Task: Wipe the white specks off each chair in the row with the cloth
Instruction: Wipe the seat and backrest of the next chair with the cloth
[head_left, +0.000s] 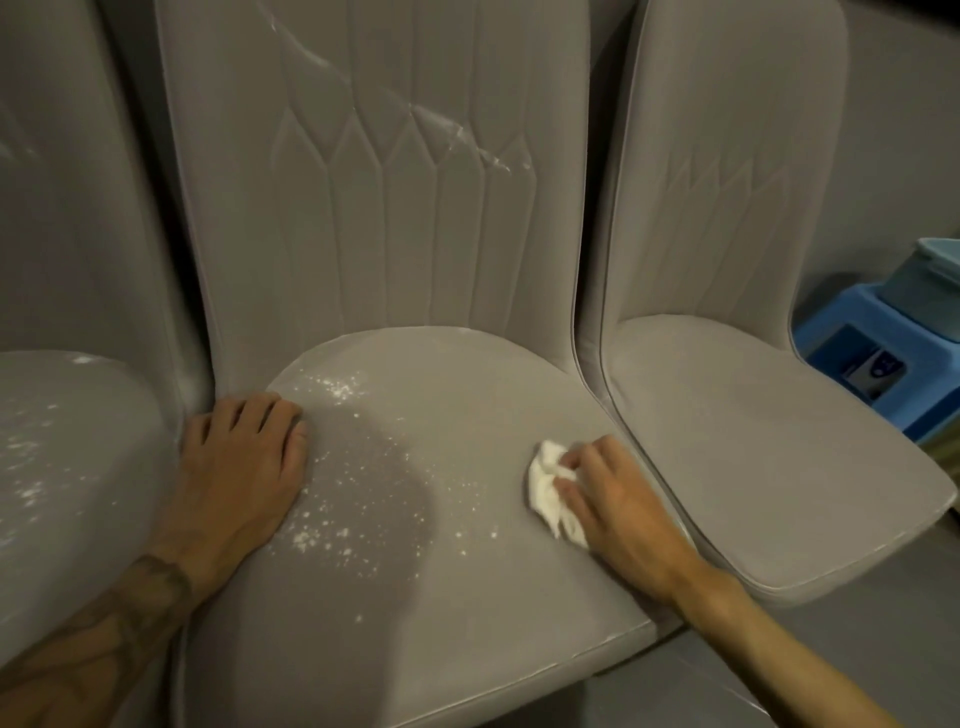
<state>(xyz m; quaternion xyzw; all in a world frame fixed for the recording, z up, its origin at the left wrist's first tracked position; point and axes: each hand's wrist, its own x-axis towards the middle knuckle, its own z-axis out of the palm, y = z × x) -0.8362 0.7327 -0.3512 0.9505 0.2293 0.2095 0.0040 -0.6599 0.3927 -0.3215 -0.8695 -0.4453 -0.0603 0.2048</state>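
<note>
Three grey padded chairs stand side by side. On the middle chair, white specks cover the left and centre of the seat, and white streaks cross its backrest. My right hand holds a crumpled white cloth against the seat's right side. My left hand rests flat on the seat's left edge, fingers spread. The left chair also carries white specks on its seat. The right chair shows no specks.
A blue plastic stool with a pale blue tub on it stands right of the right chair. Grey floor shows at the lower right.
</note>
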